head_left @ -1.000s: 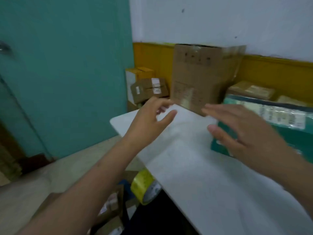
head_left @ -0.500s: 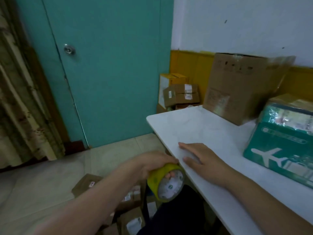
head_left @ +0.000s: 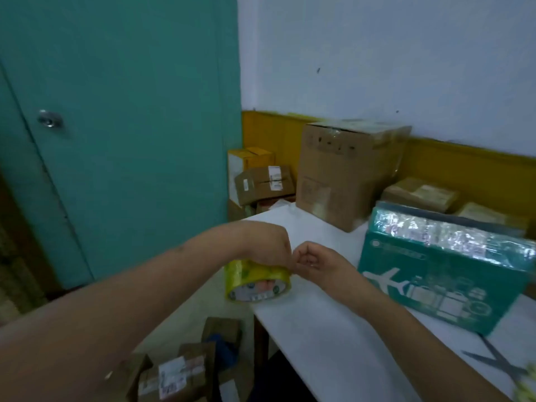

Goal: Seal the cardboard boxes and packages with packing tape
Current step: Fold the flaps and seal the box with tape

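My left hand [head_left: 266, 245] grips a yellow roll of packing tape [head_left: 255, 282] from above, fingers through its core, just off the left edge of the white table [head_left: 319, 329]. Fingers curled, my right hand [head_left: 316, 262] pinches at the roll's upper right rim; the tape end itself is too small to make out. A green box with a plane print [head_left: 435, 280], its top glossy with tape, lies on the table to the right. A tall cardboard box [head_left: 342, 175] stands at the table's far end.
Scissors [head_left: 499, 361] lie on the table near its right front. Small taped parcels [head_left: 420, 194] sit behind the green box. More cardboard boxes are stacked in the corner [head_left: 261, 184] and on the floor [head_left: 179, 369] below the table. A teal door [head_left: 116, 126] is at left.
My left hand took the tape roll from below the table edge and raised it. My right hand left the tabletop, curled and met the roll's rim.
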A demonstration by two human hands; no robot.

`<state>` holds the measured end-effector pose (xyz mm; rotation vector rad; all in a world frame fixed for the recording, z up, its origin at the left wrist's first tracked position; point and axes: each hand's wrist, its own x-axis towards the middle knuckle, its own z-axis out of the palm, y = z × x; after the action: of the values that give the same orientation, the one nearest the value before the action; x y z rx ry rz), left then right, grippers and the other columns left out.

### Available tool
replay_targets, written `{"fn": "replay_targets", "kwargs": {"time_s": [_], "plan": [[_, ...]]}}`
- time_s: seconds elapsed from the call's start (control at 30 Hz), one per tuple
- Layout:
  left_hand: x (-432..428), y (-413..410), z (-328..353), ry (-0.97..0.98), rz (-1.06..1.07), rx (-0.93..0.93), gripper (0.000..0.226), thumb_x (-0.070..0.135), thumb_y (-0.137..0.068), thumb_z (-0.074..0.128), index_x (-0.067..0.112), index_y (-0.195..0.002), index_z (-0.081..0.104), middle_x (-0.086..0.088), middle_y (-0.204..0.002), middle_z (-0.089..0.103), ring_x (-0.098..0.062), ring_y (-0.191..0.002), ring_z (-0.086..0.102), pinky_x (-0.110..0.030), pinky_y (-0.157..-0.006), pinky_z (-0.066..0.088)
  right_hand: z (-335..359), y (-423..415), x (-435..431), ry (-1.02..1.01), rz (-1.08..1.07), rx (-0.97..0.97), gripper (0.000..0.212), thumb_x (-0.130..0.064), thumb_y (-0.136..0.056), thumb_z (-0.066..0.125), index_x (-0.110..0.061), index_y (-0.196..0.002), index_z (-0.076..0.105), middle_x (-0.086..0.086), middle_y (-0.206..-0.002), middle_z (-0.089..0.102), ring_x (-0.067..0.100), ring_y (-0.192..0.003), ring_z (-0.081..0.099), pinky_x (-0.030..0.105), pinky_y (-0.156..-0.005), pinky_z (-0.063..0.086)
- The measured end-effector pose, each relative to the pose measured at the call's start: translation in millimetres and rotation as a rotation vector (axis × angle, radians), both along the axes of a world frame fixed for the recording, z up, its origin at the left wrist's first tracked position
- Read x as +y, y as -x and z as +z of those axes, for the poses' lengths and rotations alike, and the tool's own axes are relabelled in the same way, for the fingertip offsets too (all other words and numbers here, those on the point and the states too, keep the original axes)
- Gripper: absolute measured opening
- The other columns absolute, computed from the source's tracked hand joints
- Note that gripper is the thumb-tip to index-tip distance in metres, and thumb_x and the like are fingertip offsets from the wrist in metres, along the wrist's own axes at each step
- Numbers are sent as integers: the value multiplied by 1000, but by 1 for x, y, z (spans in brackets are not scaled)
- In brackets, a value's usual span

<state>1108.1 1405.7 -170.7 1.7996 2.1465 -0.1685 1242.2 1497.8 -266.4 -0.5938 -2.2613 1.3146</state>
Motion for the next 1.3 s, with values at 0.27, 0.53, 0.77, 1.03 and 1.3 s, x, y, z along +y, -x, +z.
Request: {"fn": "replay_targets", "kwargs": {"time_s": [0.27, 0.53, 0.77, 1.03, 1.3], "plan": [[56, -41, 102, -319, -325, -80, 23, 58, -87, 59, 44, -96, 76, 21, -83, 72, -3, -79, 67, -31, -74, 58, 139, -89, 34, -364, -306, -222, 5, -31, -87, 73, -35, -87, 69, -16, -80, 69, -10, -65, 59, 8, -55, 43], [123, -81, 122, -358, -634, -234, 83, 68, -58, 82, 63, -128, 39, 42, -114, 52, 16, -103, 53, -9, -73, 45, 194, -212, 62, 45, -501, -54, 20, -12, -95, 58, -8, -81, 73, 8, -88, 76, 17, -86, 71, 20, -70, 55], [166, -118, 55, -1144, -332, -858, 28, 23, -74, 62, 40, -97, 64, 21, -101, 65, 4, -94, 58, -12, -77, 43, 179, -233, 83, 223, -569, -15, 13, -8, -96, 59, -2, -88, 68, 11, -78, 72, 15, -71, 70, 23, -65, 58], [180, -137, 3, -910, -79, -1166, 30, 51, -97, 51, 24, -94, 64, -1, -85, 67, -13, -76, 63, -30, -68, 47, 182, -252, 93, 194, -686, -282, 13, -10, -93, 65, 2, -89, 69, 6, -66, 65, 8, -50, 57, 18, -49, 47], [176, -139, -22, -930, -230, -630, 19, 43, -100, 42, 29, -87, 41, 0, -57, 50, -17, -48, 50, -37, -46, 35, 143, -261, 103, 133, -846, -364, 15, -18, -92, 67, -7, -86, 74, 1, -65, 69, 6, -55, 60, 17, -51, 48]]}}
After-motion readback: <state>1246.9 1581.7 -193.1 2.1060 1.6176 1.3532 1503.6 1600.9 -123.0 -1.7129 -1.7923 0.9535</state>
